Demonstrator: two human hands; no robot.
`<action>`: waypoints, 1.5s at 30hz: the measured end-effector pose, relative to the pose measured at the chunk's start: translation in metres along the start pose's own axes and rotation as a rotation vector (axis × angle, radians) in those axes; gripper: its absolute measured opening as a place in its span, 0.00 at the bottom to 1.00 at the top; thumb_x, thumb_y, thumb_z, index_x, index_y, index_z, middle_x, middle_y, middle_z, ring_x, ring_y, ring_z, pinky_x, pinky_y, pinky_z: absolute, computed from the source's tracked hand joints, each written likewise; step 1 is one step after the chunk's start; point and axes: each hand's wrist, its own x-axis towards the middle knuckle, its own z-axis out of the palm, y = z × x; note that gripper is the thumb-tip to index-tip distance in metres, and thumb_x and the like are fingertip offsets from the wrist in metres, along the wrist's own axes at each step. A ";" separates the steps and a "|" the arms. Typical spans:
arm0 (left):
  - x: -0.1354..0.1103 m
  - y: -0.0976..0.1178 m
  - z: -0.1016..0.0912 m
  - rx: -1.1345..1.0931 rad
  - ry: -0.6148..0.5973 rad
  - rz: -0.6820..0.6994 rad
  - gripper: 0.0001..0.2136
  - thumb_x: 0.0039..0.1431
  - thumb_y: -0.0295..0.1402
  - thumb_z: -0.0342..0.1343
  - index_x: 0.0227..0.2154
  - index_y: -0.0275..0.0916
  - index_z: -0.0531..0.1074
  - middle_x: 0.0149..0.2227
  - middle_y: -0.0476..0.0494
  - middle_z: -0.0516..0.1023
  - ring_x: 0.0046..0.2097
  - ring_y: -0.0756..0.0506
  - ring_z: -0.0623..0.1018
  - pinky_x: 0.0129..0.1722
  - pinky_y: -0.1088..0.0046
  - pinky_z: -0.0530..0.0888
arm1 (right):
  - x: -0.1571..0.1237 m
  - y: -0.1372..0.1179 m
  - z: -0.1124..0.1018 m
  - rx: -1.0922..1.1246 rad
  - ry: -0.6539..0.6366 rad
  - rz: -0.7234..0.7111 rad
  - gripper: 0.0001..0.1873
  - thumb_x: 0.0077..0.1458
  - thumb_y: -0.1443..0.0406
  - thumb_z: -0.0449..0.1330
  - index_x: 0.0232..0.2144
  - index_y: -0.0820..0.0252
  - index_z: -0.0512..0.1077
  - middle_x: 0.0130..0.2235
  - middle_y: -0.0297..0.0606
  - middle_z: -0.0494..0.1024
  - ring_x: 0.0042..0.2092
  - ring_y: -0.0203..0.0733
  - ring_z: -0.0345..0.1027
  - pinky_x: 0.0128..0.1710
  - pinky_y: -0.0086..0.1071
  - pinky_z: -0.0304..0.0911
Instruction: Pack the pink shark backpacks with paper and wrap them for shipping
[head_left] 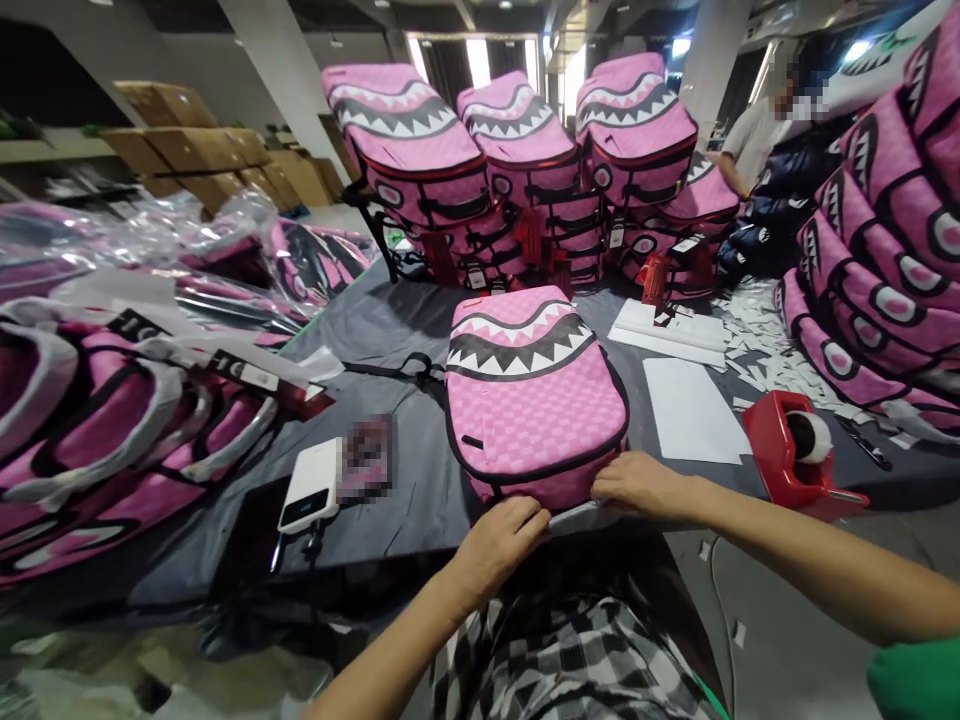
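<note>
A pink checkered backpack [536, 425] with a black-and-white shark-tooth band lies flat at the table's front edge, its near end toward me. At the left corner of that end, my left hand [502, 540] has its fingers curled against the fabric. My right hand [637, 485] is closed on the near right corner, its fingertips partly hidden under the pack. A whitish strip shows just below the backpack, between the hands. One black strap [397, 368] stretches out to the left on the grey tablecloth [420, 480].
Stacked pink backpacks [405, 130] stand along the back; more are piled [885, 260] at right. Plastic-wrapped ones [225, 260] lie left. Nearby are a white power bank [309, 485], white paper [694, 410], a red tape dispenser [776, 450] and a pen [866, 445]. A person [757, 135] stands behind.
</note>
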 end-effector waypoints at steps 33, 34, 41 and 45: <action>0.082 -0.025 -0.115 0.253 0.220 0.059 0.12 0.65 0.20 0.43 0.44 0.39 0.67 0.42 0.42 0.74 0.39 0.47 0.76 0.40 0.71 0.78 | 0.046 -0.031 -0.090 -0.239 0.451 -0.022 0.05 0.56 0.70 0.51 0.37 0.57 0.60 0.31 0.35 0.68 0.32 0.40 0.62 0.30 0.31 0.56; 0.080 -0.026 -0.109 0.279 0.254 0.055 0.11 0.65 0.20 0.44 0.43 0.38 0.67 0.41 0.42 0.74 0.37 0.48 0.76 0.39 0.72 0.78 | 0.044 -0.031 -0.086 -0.262 0.423 -0.035 0.07 0.56 0.72 0.49 0.37 0.58 0.61 0.32 0.36 0.68 0.32 0.40 0.62 0.31 0.31 0.57; 0.047 -0.005 -0.070 0.170 0.102 -0.023 0.12 0.63 0.21 0.47 0.46 0.38 0.67 0.50 0.40 0.74 0.47 0.46 0.77 0.47 0.71 0.78 | 0.038 -0.018 -0.052 -0.444 0.611 -0.058 0.14 0.62 0.77 0.44 0.29 0.56 0.60 0.25 0.33 0.62 0.28 0.40 0.53 0.28 0.33 0.51; 0.041 -0.013 -0.059 0.218 0.293 -0.035 0.13 0.68 0.22 0.45 0.53 0.35 0.63 0.42 0.42 0.77 0.43 0.48 0.79 0.43 0.72 0.79 | 0.034 -0.025 -0.028 -0.365 0.538 -0.044 0.09 0.63 0.72 0.46 0.33 0.60 0.64 0.29 0.37 0.66 0.30 0.41 0.56 0.30 0.34 0.54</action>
